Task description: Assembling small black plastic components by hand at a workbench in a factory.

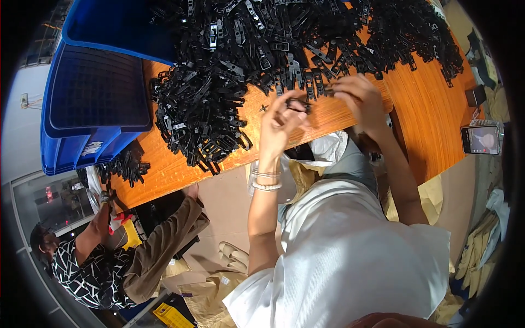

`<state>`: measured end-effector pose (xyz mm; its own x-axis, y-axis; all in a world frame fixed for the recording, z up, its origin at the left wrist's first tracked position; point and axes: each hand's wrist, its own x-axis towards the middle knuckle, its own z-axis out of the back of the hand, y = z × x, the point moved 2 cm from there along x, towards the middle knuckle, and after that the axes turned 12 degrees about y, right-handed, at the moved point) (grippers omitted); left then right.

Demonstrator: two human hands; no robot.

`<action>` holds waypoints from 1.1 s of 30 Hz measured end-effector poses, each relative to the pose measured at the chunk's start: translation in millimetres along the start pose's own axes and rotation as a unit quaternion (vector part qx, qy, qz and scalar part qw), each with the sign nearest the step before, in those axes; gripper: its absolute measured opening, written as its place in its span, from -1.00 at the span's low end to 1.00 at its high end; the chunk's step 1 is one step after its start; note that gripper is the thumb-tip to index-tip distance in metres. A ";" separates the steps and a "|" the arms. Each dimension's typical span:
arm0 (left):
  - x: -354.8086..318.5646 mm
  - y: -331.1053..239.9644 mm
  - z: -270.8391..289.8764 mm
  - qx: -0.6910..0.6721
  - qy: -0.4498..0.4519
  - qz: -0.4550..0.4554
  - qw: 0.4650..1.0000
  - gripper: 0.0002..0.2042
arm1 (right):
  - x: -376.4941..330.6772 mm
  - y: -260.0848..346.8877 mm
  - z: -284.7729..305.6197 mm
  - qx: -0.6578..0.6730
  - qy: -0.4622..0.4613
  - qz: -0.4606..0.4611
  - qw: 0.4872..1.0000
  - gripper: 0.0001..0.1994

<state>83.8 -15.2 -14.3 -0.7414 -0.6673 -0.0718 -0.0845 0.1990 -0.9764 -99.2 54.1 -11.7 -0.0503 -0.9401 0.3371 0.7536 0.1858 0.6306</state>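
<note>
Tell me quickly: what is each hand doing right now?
Left hand: closed on a small black plastic clip.
Right hand: fingers curled, touching the same clip's end; whether it grips cannot be told.

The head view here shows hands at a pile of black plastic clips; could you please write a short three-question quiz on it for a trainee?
1. True or false: the left hand holds a black plastic clip.
2. What lies at the table's left end? A) blue plastic crates B) a metal bucket C) a red toolbox
3. Fill in: the smartphone lies on the person's ____ side.

Key:
1. True; the right hand meets it at the same clip, beside the pile of black clips on the wooden table.
2. A, the blue plastic crates.
3. right
</note>
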 end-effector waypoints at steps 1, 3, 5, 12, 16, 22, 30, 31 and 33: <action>2.4 4.3 -9.1 -0.076 0.025 -0.015 0.997 -0.64 | -2.4 7.3 -1.3 0.102 -0.018 -0.008 0.995 -0.88; 2.3 6.5 -18.6 -0.128 0.041 -0.016 0.991 -0.69 | -4.5 21.7 0.0 0.128 -0.024 0.034 0.991 -0.88; 2.3 5.5 -25.9 -0.199 0.065 -0.035 0.977 -0.74 | -7.8 28.7 2.0 0.153 -0.032 0.074 0.985 -0.88; 2.3 11.3 -24.6 -0.074 0.035 -0.060 0.995 -0.71 | -12.4 33.0 5.8 0.173 -0.021 0.073 0.982 -0.81; 6.2 7.4 -35.3 -0.092 0.036 -0.042 0.994 -0.71 | -14.3 36.4 7.5 0.170 0.018 0.061 0.983 -0.76; 49.6 7.3 -65.7 -0.128 0.081 0.015 0.988 -0.76 | -46.0 10.6 17.2 0.159 -0.147 -0.034 0.976 -0.79; 103.2 19.7 -108.8 0.540 -0.022 -0.118 0.833 -0.83 | -66.0 -20.4 31.5 0.215 -0.302 -0.205 0.906 -0.85; 104.6 19.9 -109.2 0.539 -0.042 -0.109 0.835 -0.84 | -66.2 -22.6 32.8 0.146 -0.296 -0.195 0.924 -0.85; 104.9 21.5 -105.3 0.534 -0.041 -0.117 0.837 -0.86 | -65.9 -25.6 34.5 0.143 -0.295 -0.195 0.924 -0.85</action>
<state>-65.9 -5.4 -21.4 -0.7364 -0.6535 0.1751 0.4537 -0.6689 -0.5888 -137.8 121.2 -26.0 -0.6940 -0.6475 0.3149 0.4025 0.0138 0.9153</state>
